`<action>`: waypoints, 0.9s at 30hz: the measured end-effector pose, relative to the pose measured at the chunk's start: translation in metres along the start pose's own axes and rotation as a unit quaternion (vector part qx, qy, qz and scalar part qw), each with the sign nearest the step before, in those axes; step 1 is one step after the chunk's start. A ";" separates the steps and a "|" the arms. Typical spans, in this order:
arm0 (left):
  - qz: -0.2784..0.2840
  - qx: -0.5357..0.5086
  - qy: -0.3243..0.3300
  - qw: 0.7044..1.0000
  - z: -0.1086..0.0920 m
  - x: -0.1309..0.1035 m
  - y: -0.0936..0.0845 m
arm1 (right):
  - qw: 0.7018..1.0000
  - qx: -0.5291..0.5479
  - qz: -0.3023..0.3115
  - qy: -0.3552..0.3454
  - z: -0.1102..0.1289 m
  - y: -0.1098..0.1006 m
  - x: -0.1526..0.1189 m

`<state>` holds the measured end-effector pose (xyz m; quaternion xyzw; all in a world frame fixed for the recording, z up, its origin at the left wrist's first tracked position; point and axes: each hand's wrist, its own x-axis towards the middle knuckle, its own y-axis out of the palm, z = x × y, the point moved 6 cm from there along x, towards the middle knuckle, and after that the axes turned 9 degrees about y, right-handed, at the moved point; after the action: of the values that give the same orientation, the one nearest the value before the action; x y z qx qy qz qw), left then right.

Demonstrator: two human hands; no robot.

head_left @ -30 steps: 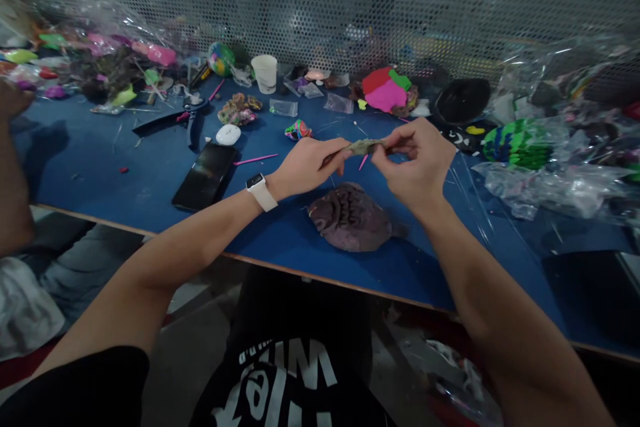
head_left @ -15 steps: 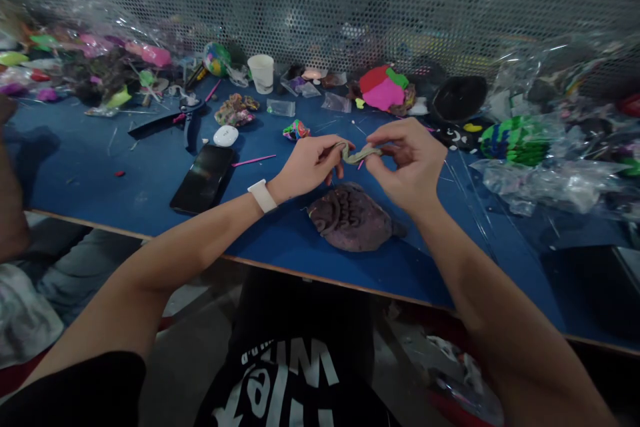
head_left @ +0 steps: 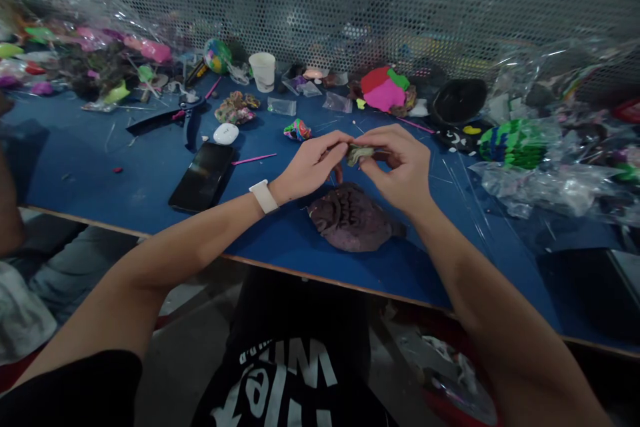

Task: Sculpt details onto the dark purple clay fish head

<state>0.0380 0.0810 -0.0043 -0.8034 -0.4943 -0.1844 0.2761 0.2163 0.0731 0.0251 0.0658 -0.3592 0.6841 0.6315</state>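
A small piece of grey-green modelling clay [head_left: 360, 155] is bunched between the fingertips of both hands, above the table. My left hand [head_left: 316, 163], with a white band at the wrist, pinches its left end. On the other side my right hand [head_left: 400, 163] is closed on the right end with thumb and fingers. Just below the hands a dark purple-brown clay fish [head_left: 357, 220] lies flat on the blue table [head_left: 280, 240], with ridged coils on its surface. A small multicoloured clay lump [head_left: 297, 129] sits beyond my left hand.
Left of my forearm are a black phone [head_left: 203, 177], a white oval case [head_left: 226, 134], a pink stick [head_left: 255, 159] and dark pliers [head_left: 189, 120]. A paper cup [head_left: 263, 72] stands at the back. Plastic-wrapped clay [head_left: 515, 141] lies right. Another person's arm [head_left: 9, 193] is at far left.
My hands have come closer together, the right one moving left. The clay strip that stretched between them is now folded into a shorter, bunched piece. The clay fish has stayed in place.
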 end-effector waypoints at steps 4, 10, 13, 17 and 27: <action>-0.002 0.069 0.040 0.997 -0.002 -0.001 -0.002 | 0.999 0.017 -0.043 -0.001 0.000 -0.002 0.001; -0.005 0.114 0.054 0.992 -0.004 0.001 -0.004 | 0.997 0.074 -0.006 0.031 -0.005 0.002 -0.001; -0.009 0.112 0.079 0.991 -0.011 0.003 -0.007 | 0.992 0.114 0.023 0.038 -0.007 0.001 0.000; -0.005 0.115 0.073 0.991 -0.015 0.002 -0.006 | 0.989 0.132 0.042 0.061 -0.016 0.003 0.003; 0.024 0.042 0.012 0.999 -0.003 0.000 -0.004 | 0.987 0.116 -0.041 0.102 -0.031 -0.002 0.004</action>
<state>0.0347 0.0804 -0.0008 -0.8003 -0.4790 -0.1669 0.3197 0.2287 0.0947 0.0053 0.0834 -0.2083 0.6980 0.6800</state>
